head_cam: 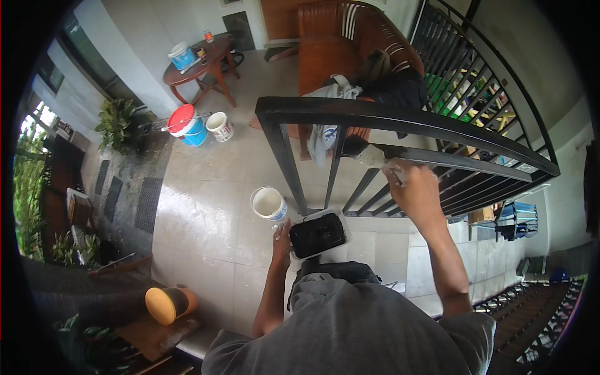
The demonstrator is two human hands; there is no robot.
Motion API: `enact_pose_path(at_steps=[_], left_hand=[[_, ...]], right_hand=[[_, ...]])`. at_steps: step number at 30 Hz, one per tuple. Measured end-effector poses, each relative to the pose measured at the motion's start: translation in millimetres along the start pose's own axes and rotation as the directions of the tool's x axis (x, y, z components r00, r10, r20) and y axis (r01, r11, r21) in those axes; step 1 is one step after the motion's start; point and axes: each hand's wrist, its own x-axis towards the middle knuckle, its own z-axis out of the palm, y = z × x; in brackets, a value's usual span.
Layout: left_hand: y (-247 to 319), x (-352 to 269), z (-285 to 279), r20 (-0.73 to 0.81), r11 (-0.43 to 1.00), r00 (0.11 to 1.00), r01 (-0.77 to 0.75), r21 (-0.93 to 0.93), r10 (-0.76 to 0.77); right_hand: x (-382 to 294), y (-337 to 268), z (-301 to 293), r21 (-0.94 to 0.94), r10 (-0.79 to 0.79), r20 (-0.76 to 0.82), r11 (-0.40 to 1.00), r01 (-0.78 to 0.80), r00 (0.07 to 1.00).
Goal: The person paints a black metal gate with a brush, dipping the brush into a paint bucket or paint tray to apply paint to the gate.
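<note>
My right hand (412, 185) is closed around the handle of a paintbrush (370, 155), whose dark bristles lie against a horizontal bar of the black metal railing (323, 105). Lower down, my left hand (281, 239) grips the left side of a pale plastic tub (348, 228) holding black paint. Just beyond that hand stands a small white bucket (268, 204) with a wire handle, its inside off-white. The railing has a thick top rail and slanting uprights, and the tub is beside its near lower end.
A red-lidded paint bucket (187, 126) and a white bucket (220, 127) stand on the tiled floor. Behind them is a wooden table (211, 56) with containers. Past the railing, a wooden bench (318, 61) holds clothing. A yellow-orange round container (161, 305) is at lower left.
</note>
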Motion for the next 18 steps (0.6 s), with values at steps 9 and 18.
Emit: enact_pose_path(at_steps=[9, 18], left_hand=[[-7.8, 42.3, -15.9, 0.083, 0.998, 0.995, 0.050, 0.035, -0.053], [4.3, 50.8, -8.4, 0.134, 0.998, 0.991, 0.017, 0.057, -0.024]], right_hand=[[31.0, -36.2, -27.9, -0.301, -0.010, 0.129, 0.952, 0.049, 0.992], [40.2, -58.5, -39.3, -0.428, -0.073, 0.180, 0.892, 0.144, 0.981]])
